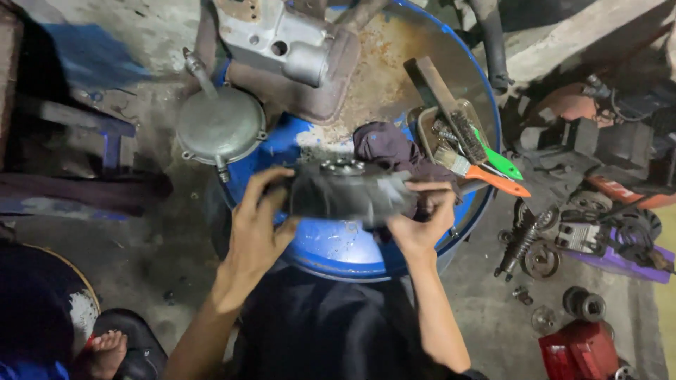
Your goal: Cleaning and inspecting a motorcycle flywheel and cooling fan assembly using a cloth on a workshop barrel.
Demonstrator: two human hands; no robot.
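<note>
Both my hands hold a dark grey metal engine part (348, 188), blurred by motion, above the top of a blue drum (331, 246). My left hand (257, 225) grips its left end with the fingers curled over the top. Around its right end closes my right hand (421, 218). A dark purple rag (386, 148) lies just behind the part on the drum.
On the drum sit a silver engine casing (282, 35), a round grey cover (220, 127) and a tray with a wire brush (451, 105) and orange and green handled brushes (493, 172). Engine parts (577, 236) and a red box (577, 348) lie on the floor right. A bare foot (105, 352) shows lower left.
</note>
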